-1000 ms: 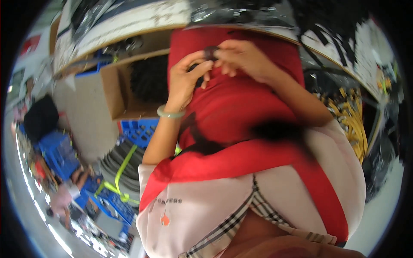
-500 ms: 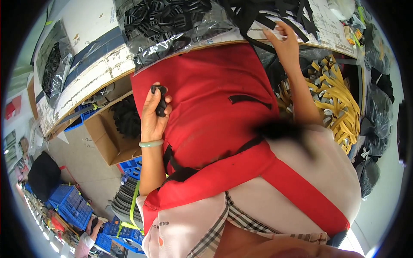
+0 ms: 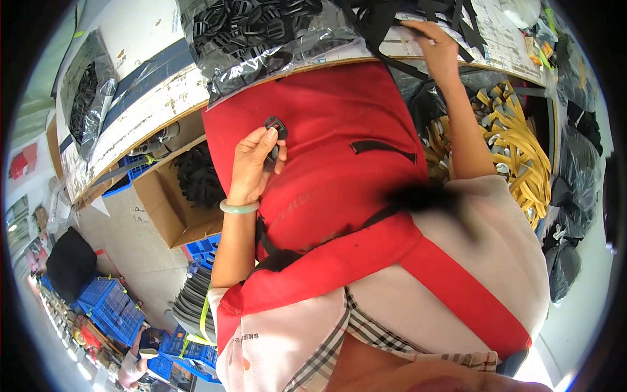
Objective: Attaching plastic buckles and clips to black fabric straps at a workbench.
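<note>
Between thumb and forefinger, my left hand (image 3: 251, 166) pinches a small black plastic buckle (image 3: 277, 125) over the red apron (image 3: 313, 124). Another dark piece shows in its palm, partly hidden by the fingers. My right hand (image 3: 441, 57) reaches over the table edge among black webbing straps (image 3: 377, 29), its thumb and forefinger apart. A strap runs close by those fingers; I see none held. Left of the straps, a clear plastic bag (image 3: 222, 75) lies open with many black buckles (image 3: 258, 29) in it.
The worn white table (image 3: 160, 98) crosses ahead of me. A smaller bag of black parts (image 3: 83, 98) lies at its left. Below stand a cardboard box (image 3: 160, 209) with black pieces and, at right, bundled yellow strips (image 3: 513, 144). Blue crates (image 3: 111, 307) and a person (image 3: 132, 366) are at lower left.
My left hand has moved right, and the buckle now sticks up from its fingertips. My right hand has shifted slightly up and right, its forefinger stretched further over the straps.
</note>
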The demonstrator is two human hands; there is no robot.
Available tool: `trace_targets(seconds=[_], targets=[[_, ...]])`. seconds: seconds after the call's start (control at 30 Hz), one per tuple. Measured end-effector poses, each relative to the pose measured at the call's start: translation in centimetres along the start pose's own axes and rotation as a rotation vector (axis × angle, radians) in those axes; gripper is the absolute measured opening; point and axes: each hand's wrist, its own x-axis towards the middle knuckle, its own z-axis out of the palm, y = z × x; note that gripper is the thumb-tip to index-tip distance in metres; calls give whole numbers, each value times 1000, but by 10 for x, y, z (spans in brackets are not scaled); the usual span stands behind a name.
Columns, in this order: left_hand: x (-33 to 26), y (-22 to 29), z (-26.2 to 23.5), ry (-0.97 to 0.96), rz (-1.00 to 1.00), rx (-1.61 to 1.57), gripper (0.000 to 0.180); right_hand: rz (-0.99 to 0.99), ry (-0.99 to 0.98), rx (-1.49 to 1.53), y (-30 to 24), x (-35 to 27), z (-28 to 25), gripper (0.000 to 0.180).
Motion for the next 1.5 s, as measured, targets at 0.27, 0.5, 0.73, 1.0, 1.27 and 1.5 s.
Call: trace_targets(seconds=[0.27, 0.5, 0.73, 1.0, 1.27, 1.5], targets=[[-2, 7, 8, 44, 75, 193, 18, -70, 142, 289, -116, 30, -62, 17], [-3, 17, 36, 118, 275, 269, 10, 622, -806, 889, -189, -18, 44, 23], [-3, 7, 23, 201, 628, 554, 9, 767, -700, 1103, -188, -29, 89, 29], [-2, 5, 19, 251, 701, 645, 12, 796, -755, 1119, -188, -31, 98, 25], [2, 1, 13, 237, 940, 968, 17, 749, -529, 1179, -194, -35, 109, 35], [3, -7, 8, 218, 727, 800, 16, 648, -575, 1094, -182, -36, 115, 34]])
